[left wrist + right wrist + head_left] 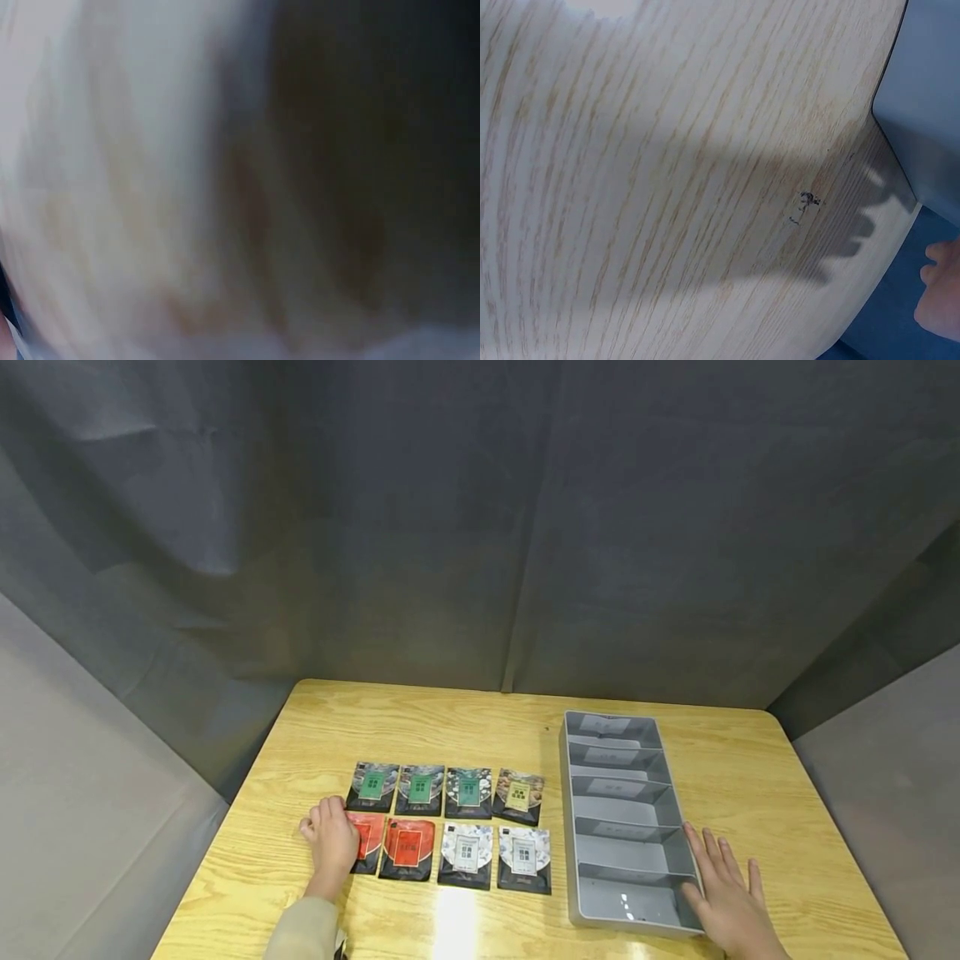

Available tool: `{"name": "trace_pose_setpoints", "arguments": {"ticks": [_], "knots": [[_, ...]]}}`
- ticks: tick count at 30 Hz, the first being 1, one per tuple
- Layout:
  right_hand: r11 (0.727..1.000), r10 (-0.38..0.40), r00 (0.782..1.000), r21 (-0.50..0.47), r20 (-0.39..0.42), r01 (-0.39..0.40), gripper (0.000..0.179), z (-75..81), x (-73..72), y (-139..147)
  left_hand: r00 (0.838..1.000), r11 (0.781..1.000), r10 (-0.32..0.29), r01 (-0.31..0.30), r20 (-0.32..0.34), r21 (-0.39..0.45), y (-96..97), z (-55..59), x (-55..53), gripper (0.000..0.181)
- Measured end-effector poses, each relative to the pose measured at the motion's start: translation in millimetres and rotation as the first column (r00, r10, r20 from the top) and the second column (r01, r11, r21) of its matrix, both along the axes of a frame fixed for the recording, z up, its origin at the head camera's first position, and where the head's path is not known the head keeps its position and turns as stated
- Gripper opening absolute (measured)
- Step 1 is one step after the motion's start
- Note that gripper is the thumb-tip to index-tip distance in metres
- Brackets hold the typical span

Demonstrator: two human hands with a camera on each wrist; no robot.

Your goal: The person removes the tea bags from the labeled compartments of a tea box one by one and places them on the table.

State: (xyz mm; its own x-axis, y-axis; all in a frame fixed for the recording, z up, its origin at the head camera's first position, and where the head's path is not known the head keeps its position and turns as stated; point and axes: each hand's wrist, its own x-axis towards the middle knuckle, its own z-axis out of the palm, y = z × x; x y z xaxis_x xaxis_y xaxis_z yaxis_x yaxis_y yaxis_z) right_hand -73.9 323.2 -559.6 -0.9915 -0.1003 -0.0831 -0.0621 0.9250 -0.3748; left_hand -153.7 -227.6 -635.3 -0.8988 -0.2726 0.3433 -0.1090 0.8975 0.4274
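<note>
My left hand (333, 839), fingers bent, is at the left edge of a red packet (370, 841) and covers part of it. I cannot tell whether its fingers pinch the packet. Beside it lies a second red packet (407, 849), then two white ones, the nearer being this white packet (466, 856). Behind them lie three green-labelled packets, one being this packet (419, 790), and a yellow-labelled packet (518, 796). My right hand (727, 889) rests spread along the right side of a grey divided tray (572, 860), thumb at its rim. The left wrist view is blurred.
Several compartments run front to back in the tray, with pale labels (606, 724) on their walls. The wooden table (420, 718) has rounded far corners, and a dark grey curtain (420, 527) hangs behind it. Small dark marks (808, 201) show on the tabletop.
</note>
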Motion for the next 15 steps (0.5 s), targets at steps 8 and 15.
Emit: {"name": "trace_pose_setpoints", "arguments": {"ticks": [8,15], "knots": [[1.000,-0.001,1.000,0.001,0.001,0.001,0.069,1.8,-0.8,-0.6,0.999,1.000,0.008,-0.010,0.043,0.029,1.0,0.9,-1.2,0.014],[1.000,-0.002,1.000,0.001,0.017,0.002,0.070,1.8,0.0,-0.2,0.998,0.999,0.021,-0.024,0.058,0.047,0.3,1.3,-1.8,0.008]]}}
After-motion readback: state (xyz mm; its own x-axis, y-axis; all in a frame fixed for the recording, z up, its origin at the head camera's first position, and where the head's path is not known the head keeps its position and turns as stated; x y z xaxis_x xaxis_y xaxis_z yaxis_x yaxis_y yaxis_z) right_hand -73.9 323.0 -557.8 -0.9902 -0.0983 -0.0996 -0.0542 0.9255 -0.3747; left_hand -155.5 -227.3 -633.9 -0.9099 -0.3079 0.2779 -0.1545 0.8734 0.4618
